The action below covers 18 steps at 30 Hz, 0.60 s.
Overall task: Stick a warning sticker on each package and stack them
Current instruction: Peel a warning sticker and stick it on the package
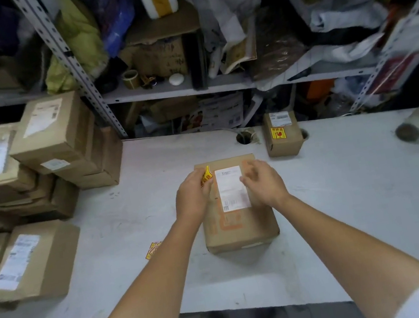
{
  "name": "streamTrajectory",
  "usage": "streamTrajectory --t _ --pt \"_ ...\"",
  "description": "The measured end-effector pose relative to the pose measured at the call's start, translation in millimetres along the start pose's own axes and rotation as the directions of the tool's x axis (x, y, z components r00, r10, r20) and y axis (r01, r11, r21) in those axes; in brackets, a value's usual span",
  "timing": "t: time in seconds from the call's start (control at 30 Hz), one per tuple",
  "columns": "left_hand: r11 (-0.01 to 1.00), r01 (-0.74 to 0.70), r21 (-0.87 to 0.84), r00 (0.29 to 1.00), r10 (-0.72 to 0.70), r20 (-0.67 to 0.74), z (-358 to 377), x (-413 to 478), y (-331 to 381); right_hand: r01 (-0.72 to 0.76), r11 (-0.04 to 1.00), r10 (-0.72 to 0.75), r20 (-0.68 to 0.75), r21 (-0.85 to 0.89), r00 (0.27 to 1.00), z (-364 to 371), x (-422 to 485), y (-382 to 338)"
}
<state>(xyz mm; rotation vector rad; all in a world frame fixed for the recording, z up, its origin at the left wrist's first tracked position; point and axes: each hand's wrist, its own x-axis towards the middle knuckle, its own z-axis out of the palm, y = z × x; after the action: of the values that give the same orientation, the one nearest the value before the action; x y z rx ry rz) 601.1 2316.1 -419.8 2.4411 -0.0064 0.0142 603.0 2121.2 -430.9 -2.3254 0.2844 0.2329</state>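
Two hands hover above the package [240, 226]: left hand [192, 194] pinches a yellow sticker [206, 175] at ten o'clock; right hand [263, 183], at two o'clock, hangs relaxed and empty.

Centre package [240, 226] lies flat on white table [350, 204], shipping label [231, 188] on its top. Left hand [193, 192] at package's far-left corner pinches yellow warning sticker [206, 176]. Right hand [264, 182] over package's right side beside the label, fingers loose and blurred; contact unclear. Small box [284, 143] sits beyond package to the right, stuck-on sticker [278, 134] on top. Sticker scrap [153, 250] on table left of package, partly behind forearm. Labelled boxes [55, 146] piled well left of package. Cluttered shelf [176, 87] behind package.
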Motion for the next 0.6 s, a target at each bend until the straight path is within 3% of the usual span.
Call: streamTrajectory --t 0.17,0.37,0.5,0.6 --pt "0.996 -0.084 0.036 0.989 0.079 0.122 23 4 16 -0.013 0.96 -0.025 0.131 0.28 0.991 2 -1 -25" --pt "0.99 -0.136 0.025 0.976 0.13 0.174 30 2 22 -0.007 0.973 -0.021 0.119 0.232 0.993 4 1 -23" --pt "0.994 0.087 -0.064 0.979 -0.074 0.188 30 9 15 -0.05 0.96 0.016 0.126 0.274 0.992 0 4 -16" --pt "0.977 0.139 -0.16 0.967 -0.099 0.236 30 15 18 -0.065 0.967 0.026 0.159 0.247 0.987 -3 5 -13"
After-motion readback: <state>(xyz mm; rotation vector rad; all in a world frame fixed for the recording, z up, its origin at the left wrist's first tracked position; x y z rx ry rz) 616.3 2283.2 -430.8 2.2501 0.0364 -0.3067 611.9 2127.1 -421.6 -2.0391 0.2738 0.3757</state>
